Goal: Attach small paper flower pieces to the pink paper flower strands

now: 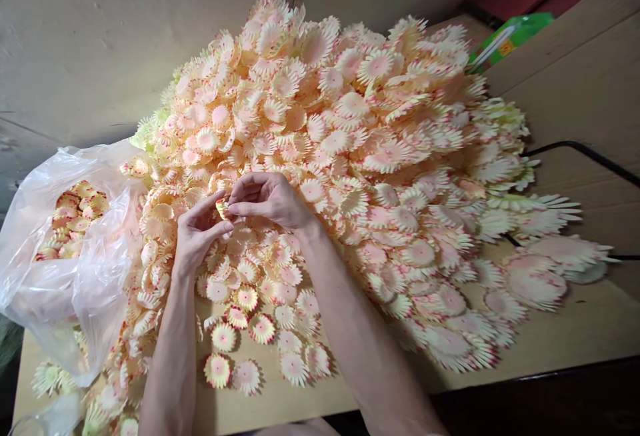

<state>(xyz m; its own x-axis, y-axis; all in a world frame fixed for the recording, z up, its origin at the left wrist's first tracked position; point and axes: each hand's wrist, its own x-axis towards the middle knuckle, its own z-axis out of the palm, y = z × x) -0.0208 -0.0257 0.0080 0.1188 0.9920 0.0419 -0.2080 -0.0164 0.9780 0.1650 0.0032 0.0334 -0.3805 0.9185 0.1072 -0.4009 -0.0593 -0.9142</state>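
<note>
Between my two hands is a small yellow flower piece with red petal tips (222,209), curled up at the fingertips. My left hand (199,231) pinches it from the left with thumb and fingers. From the right, the thumb and fingers of my right hand (267,201) close on the same piece. Around and behind both hands spreads a large heap of fringed flower pieces (350,106), cream and pink with red-tipped edges. Several loose flower pieces (217,371) lie flat on the table below my hands.
At the left, a translucent plastic bag (107,289) holds several curled flower pieces (80,216). The tan table (240,413) ends along the front. A black cable (590,156) and a cardboard panel (585,89) stand at the right, near a green packet (515,39). A wall (125,36) rises behind.
</note>
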